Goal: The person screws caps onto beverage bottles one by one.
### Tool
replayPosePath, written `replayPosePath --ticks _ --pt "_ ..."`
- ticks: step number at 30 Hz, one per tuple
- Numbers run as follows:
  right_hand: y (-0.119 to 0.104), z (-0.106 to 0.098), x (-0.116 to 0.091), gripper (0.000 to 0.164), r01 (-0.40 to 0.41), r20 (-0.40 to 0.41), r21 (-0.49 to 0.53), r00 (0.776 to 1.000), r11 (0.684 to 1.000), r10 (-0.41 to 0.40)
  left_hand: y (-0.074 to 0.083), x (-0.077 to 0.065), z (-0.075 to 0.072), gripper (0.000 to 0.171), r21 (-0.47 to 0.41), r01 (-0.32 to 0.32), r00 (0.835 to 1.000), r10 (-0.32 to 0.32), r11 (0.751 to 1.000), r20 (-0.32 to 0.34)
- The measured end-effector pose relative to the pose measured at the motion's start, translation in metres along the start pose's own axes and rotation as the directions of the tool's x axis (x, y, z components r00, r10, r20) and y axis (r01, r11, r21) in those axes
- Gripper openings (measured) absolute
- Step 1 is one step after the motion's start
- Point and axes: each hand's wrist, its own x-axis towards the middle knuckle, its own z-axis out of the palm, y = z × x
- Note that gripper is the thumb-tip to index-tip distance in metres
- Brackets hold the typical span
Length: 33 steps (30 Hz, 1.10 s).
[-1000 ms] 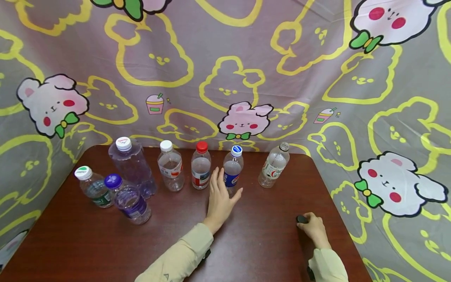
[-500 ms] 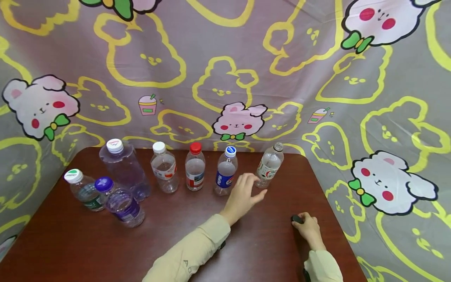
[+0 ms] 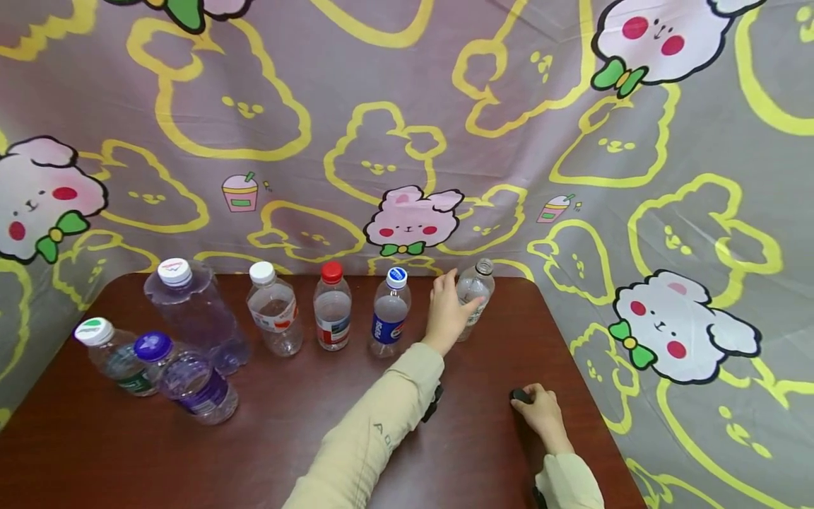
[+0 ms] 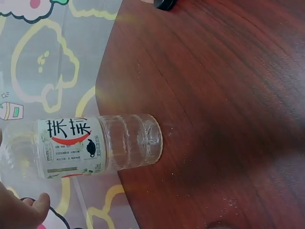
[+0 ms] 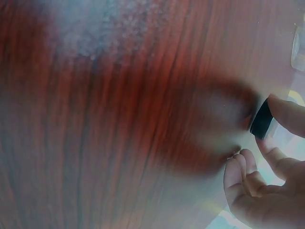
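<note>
My left hand reaches around the uncapped clear plastic bottle at the back right of the table. Its thumb and fingers are spread on either side of the bottle. In the left wrist view, the thumb is apart from the bottle, which has a white label with dark characters and a red stroke. Whether the other fingers touch it is hidden. Low over the table at the right, my right hand pinches a black bottle cap between thumb and finger.
Left of the uncapped bottle stand a Pepsi bottle, a red-capped bottle and a white-capped bottle. Farther left are a large purplish bottle, a purple-capped bottle and a green-labelled bottle. Patterned cloth hangs behind the table.
My left hand has moved right, from beside the Pepsi bottle to the uncapped bottle. The right hand keeps its pinch on the cap. The head view has turned slightly right.
</note>
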Motion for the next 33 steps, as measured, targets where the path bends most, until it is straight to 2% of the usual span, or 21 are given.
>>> replayPosePath --ticks 5,9,13,15,17,22,27,33 --pt "-0.003 0.002 0.002 0.036 -0.004 -0.047 0.046 0.999 0.999 0.007 0.005 0.007 -0.002 0.079 0.137 -0.021 1.0 0.019 0.99 0.021" --pt "-0.004 0.003 0.005 0.037 -0.001 -0.076 0.082 0.997 0.997 0.007 0.007 0.015 -0.003 0.084 0.238 0.004 0.998 -0.018 0.971 0.058" --pt "-0.003 0.008 0.001 0.037 -0.028 -0.08 0.105 0.996 0.994 0.036 0.004 0.015 -0.004 0.077 0.286 0.031 0.995 -0.057 0.958 0.084" --pt "-0.002 0.01 -0.002 0.037 -0.04 -0.093 0.122 0.994 0.992 0.052 0.002 0.012 -0.003 0.072 0.301 0.025 0.995 -0.053 0.953 0.087" --pt "-0.001 0.01 -0.003 0.036 -0.043 -0.115 0.136 0.992 0.99 0.059 0.001 0.01 -0.001 0.066 0.29 -0.003 0.997 -0.019 0.957 0.074" --pt "-0.003 0.002 -0.004 0.037 -0.026 -0.159 0.158 0.986 0.987 0.052 -0.005 0.004 0.005 0.062 0.25 -0.08 0.997 0.075 0.965 0.03" --pt "-0.012 -0.007 -0.006 0.042 0.008 -0.177 0.182 0.984 0.983 0.025 -0.011 -0.009 0.004 0.072 0.194 -0.081 0.996 0.075 0.978 0.041" --pt "-0.026 -0.016 -0.011 0.044 0.053 -0.167 0.185 0.986 0.981 -0.022 -0.015 -0.029 -0.013 0.076 0.167 -0.099 0.993 0.086 0.981 0.083"
